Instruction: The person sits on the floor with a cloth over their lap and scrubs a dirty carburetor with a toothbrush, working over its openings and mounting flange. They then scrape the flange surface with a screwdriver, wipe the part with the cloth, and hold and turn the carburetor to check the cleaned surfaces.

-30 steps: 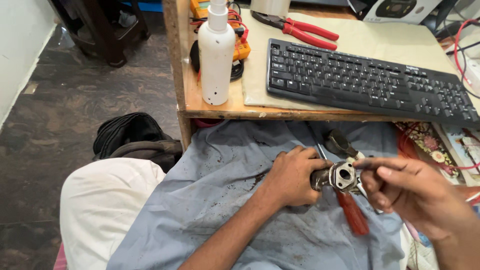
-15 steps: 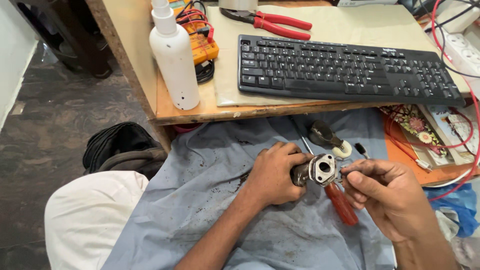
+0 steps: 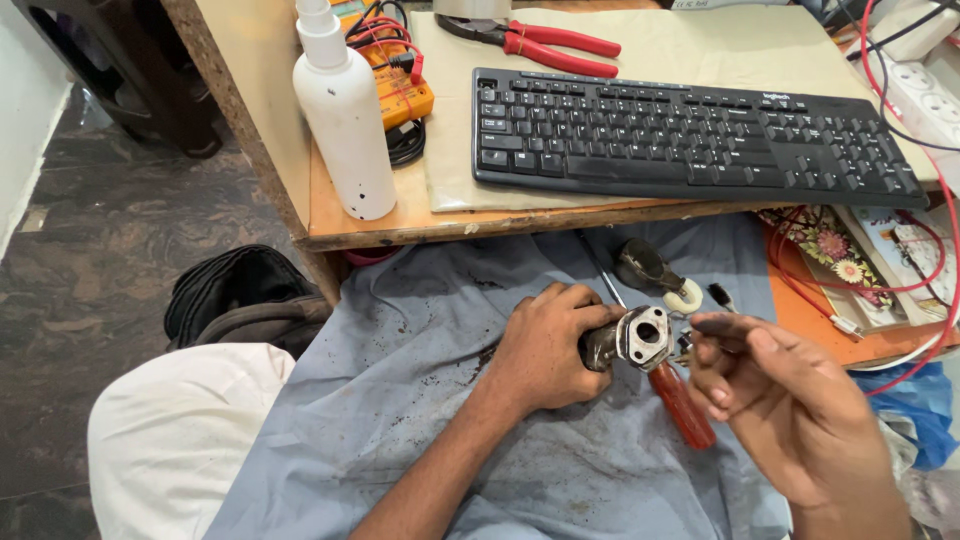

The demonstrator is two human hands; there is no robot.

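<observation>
Head view. The seated person works over a grey-blue cloth (image 3: 420,400) spread across the lap and flecked with dark grit. The left hand (image 3: 545,345) is clenched around the body of a small grimy metal part (image 3: 630,340), whose pale flanged face with a round central bore points toward the camera. The part sits above the cloth, just below the front edge of the wooden desk (image 3: 320,215). The right hand (image 3: 790,410) hovers just beside the flange with the fingers half curled and the blackened fingertips (image 3: 715,325) pinched together near the flange edge; whether they hold anything small cannot be told. A screwdriver with a translucent red-brown handle (image 3: 685,410) lies on the cloth beneath both hands, its thin shaft running up behind the part. Just beyond, on the cloth, rests a dark metal fitting with a cream-coloured round end (image 3: 655,272). On the desk stand a white plastic bottle (image 3: 345,120) near the left edge, a black keyboard (image 3: 690,140) on a beige mat, red-handled pliers (image 3: 545,40) behind it, and an orange meter with coiled leads (image 3: 400,85). A black bag (image 3: 245,295) lies on the dark stone floor beside the person's white-clad knee (image 3: 175,430).
</observation>
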